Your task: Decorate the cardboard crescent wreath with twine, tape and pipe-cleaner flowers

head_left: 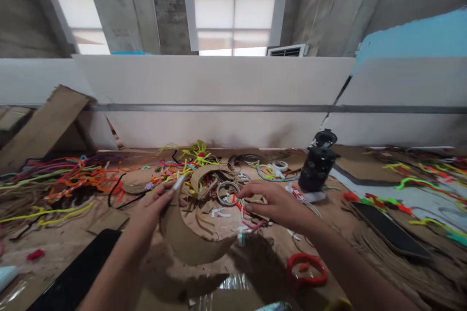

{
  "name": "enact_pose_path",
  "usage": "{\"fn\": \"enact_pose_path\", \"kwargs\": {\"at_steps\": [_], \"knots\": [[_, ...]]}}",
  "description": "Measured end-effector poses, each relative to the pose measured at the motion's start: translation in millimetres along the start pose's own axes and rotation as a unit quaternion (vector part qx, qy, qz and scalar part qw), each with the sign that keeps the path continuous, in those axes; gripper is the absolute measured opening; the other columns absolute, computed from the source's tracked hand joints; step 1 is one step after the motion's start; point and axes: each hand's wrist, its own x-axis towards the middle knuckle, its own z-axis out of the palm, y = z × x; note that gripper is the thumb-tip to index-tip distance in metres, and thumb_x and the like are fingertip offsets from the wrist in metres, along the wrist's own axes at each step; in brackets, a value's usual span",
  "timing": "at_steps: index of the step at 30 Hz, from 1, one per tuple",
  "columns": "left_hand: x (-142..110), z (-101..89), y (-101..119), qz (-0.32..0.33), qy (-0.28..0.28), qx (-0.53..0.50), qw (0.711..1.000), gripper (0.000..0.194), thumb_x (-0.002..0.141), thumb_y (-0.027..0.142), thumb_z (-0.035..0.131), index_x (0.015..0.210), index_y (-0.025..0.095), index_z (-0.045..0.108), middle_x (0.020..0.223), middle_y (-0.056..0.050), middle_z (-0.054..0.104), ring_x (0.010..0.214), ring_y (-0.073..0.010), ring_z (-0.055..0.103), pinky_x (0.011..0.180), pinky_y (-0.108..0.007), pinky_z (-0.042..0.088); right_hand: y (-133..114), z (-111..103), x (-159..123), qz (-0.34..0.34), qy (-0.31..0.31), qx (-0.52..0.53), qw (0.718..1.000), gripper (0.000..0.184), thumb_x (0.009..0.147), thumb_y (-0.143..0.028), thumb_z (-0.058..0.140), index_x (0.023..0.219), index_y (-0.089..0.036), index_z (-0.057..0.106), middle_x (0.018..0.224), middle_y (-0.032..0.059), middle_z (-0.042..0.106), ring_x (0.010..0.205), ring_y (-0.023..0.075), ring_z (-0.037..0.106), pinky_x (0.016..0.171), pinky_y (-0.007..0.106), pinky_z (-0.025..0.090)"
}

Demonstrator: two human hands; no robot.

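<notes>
My left hand is closed on a curved, crescent-shaped cardboard piece and holds it up over the table, with a small white strip sticking out at my fingertips. My right hand reaches palm down to the clutter in the middle, its fingers bent over a piece of cardboard. Whether it grips that piece I cannot make out. Wire rings and cardboard arcs lie just beyond both hands.
Piles of coloured pipe cleaners cover the left and back of the table. A black bottle stands at the right. Red-handled scissors lie near my right forearm, a dark phone farther right. White boards wall the back.
</notes>
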Motion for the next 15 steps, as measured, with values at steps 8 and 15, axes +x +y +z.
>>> {"fn": "enact_pose_path", "kwargs": {"at_steps": [8,15], "knots": [[10.6,-26.1,-6.2,-0.008,-0.194,0.287,0.938,0.034,0.069,0.050,0.078,0.095,0.029,0.083,0.108,-0.005,0.080,0.108,-0.0338,0.067,0.088,-0.033,0.052,29.9,19.2,-41.0,0.057,-0.116,-0.093,0.987,0.023,0.084,-0.014,0.068,0.103,-0.024,0.076,0.097,0.0047,0.073,0.094,0.0231,0.064,0.081,0.033,0.045],[17.6,-15.8,-30.3,0.000,-0.256,0.381,0.888,0.013,0.068,0.037,0.076,0.074,0.030,0.084,0.080,-0.004,0.082,0.081,-0.0315,0.072,0.075,-0.031,0.051,44.8,41.6,-71.6,0.081,-0.090,-0.126,0.985,0.057,0.067,-0.012,0.073,0.122,-0.025,0.067,0.115,0.0075,0.067,0.106,0.0272,0.059,0.089,0.037,0.044]]}}
